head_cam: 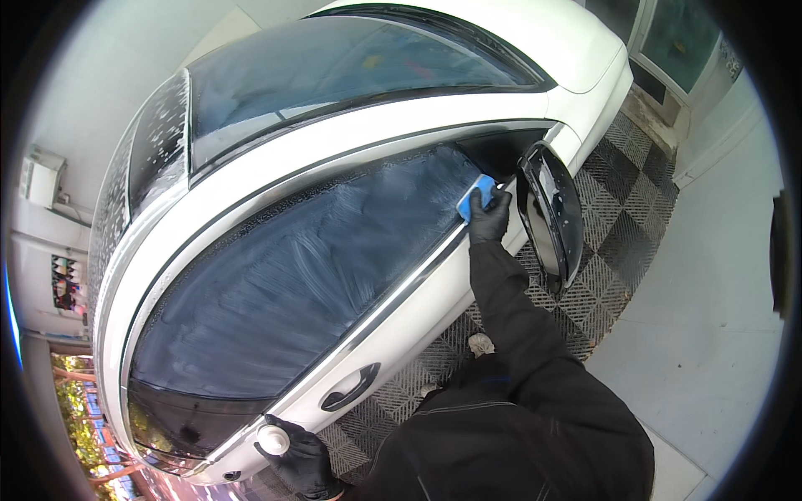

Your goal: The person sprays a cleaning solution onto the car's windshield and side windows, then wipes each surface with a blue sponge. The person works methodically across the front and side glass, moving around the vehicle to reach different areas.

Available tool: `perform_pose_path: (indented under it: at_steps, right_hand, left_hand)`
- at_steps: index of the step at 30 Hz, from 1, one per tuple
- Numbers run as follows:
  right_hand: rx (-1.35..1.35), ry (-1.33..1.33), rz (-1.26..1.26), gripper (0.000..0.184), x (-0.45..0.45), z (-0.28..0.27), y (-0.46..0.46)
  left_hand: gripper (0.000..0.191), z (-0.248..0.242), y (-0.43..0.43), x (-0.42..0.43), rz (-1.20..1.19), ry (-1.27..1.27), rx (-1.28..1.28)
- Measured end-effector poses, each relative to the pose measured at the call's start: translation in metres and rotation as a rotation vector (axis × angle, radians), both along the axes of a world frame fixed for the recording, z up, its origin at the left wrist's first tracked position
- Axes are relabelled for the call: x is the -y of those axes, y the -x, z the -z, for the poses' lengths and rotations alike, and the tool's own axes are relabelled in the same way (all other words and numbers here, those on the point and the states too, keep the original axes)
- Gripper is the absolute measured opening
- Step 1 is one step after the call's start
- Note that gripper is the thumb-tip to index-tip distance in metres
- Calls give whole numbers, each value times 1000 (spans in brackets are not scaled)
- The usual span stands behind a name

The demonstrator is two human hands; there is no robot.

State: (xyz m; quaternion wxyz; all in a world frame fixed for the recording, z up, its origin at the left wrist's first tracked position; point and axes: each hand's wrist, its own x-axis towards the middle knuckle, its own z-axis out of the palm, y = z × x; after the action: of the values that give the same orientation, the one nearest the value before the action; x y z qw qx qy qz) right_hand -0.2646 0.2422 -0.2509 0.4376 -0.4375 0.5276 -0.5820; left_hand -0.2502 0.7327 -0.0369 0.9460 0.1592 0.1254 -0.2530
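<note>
My right hand [490,216], in a black glove, grips a blue sponge applicator block [477,193] against the lower front corner of the car's side window [301,263]. Whitish streaks and swirls film most of that dark glass. Down at the lower left, my gloved left hand [304,460] holds a small container with a round white top [274,439], close to the rear end of the white car door [401,325]. The container's body is mostly hidden by the fingers.
A black side mirror [554,213] juts out just right of my right hand. The black door handle [351,387] lies between my hands. Grey and black grid floor tiles [601,232] run beside the car, along a pale wall [702,300]. White foam or droplets spot the roof [160,134].
</note>
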Motion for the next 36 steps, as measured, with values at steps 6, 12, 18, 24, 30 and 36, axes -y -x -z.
perform_pose_path:
  at_steps: [6,12,18,24,30,36]
  right_hand:
    - [-188,65,57,45,-7,-42,-29]
    - [-223,312,-109,47,-17,-61,-24]
    - [-166,409,-9,46,-26,-91,-51]
    - [-424,770,-120,55,9,-66,-17]
    - [-373,839,-185,56,-56,-113,-53]
    - [-75,631,-81,50,-1,-65,-42]
  left_hand:
    - [51,0,2,-1,-59,-85,37]
    - [49,-11,6,26,61,-122,128]
    - [48,-10,5,24,44,-29,100]
    - [49,-16,2,24,-4,-39,97]
    - [50,-13,0,27,24,10,62]
    - [54,-17,9,5,-101,-44,122]
